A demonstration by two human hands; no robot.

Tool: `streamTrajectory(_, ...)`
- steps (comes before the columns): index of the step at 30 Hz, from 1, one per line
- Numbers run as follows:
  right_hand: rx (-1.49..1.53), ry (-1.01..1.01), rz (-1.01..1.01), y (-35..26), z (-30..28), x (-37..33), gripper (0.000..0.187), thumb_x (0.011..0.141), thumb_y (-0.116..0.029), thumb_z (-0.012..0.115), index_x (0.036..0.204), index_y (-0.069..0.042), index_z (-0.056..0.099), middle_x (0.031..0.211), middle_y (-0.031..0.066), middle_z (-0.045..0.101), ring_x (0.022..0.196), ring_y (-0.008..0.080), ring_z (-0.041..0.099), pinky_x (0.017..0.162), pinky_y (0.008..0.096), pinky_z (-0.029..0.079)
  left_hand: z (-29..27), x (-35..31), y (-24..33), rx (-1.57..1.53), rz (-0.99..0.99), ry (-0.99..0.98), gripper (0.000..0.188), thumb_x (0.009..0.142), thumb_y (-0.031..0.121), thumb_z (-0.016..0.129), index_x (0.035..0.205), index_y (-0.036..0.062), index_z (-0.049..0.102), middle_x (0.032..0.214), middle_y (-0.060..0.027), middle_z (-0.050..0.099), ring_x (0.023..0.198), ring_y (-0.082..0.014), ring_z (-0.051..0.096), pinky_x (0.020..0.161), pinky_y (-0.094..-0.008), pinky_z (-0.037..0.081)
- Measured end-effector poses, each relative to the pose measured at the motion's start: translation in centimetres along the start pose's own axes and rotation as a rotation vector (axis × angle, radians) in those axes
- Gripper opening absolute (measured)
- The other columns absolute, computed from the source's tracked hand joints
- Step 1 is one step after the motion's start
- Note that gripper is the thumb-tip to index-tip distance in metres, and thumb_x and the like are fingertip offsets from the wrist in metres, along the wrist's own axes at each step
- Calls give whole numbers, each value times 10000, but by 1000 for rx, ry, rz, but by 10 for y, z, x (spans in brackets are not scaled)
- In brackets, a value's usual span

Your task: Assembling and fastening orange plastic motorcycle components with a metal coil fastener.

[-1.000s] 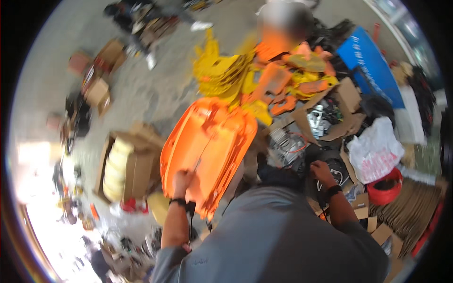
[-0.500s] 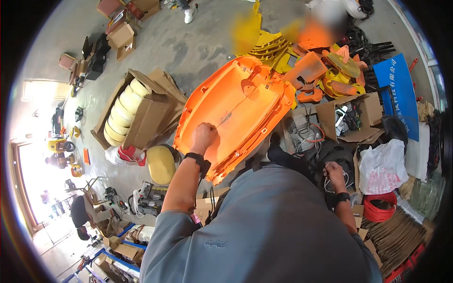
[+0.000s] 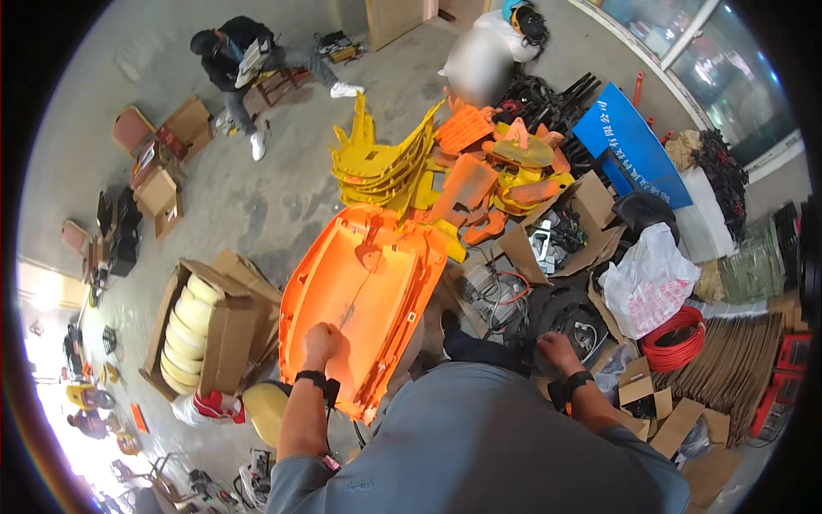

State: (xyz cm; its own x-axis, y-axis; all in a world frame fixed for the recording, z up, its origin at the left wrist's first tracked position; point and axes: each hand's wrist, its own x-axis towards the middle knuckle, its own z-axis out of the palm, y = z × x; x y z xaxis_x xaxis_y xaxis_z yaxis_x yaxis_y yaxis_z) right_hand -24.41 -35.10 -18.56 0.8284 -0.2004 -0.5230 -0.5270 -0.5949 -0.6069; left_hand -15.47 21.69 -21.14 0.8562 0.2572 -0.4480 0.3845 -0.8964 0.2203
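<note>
My left hand (image 3: pixel 321 345) is a fist over the lower part of a large orange plastic shell (image 3: pixel 336 278). The shell is a long shallow panel with clip slots along its rims, and more orange layers show along its right side. What the fist holds, if anything, is hidden. My right hand (image 3: pixel 558 353), also closed, hovers to the right of my body near a black bag-like bundle (image 3: pixel 552 313) with a white cable (image 3: pixel 587 337) on it. Its fingers are curled inward, and their contents cannot be made out.
Beyond the shell lie stacked yellow plastic parts (image 3: pixel 377 167) and orange parts (image 3: pixel 467 184). Right are an open carton (image 3: pixel 595 201), a white plastic bag (image 3: pixel 655 278) and a red cable coil (image 3: pixel 676 343). Left is a carton of cream rolls (image 3: pixel 227 343). A seated person (image 3: pixel 244 60) is far off.
The view has tilted up and turned right, bringing the seated person into sight. My left fist stays over the orange shell. My right hand has moved slightly forward relative to my body.
</note>
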Motion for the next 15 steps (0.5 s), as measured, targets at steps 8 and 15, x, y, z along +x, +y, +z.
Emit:
streamTrajectory(8, 17, -52, -71, 1, 1, 5, 250, 832, -186, 589, 911, 36, 670, 818, 153, 679, 749, 244, 641, 702, 375, 493, 7, 11, -20, -416, 34, -165, 290, 750, 294, 680, 695, 9, 700, 646, -124, 669, 613, -218, 655, 574, -346, 498)
streamTrajectory(15, 352, -106, 83, 6, 3, 8, 223, 829, -166, 566, 822, 40, 649, 715, 97, 643, 591, 191, 594, 562, 333, 471, -12, -6, -1, -760, -29, -148, 367, 823, 206, 668, 554, -32, 590, 509, -51, 541, 458, -139, 500, 450, -294, 393)
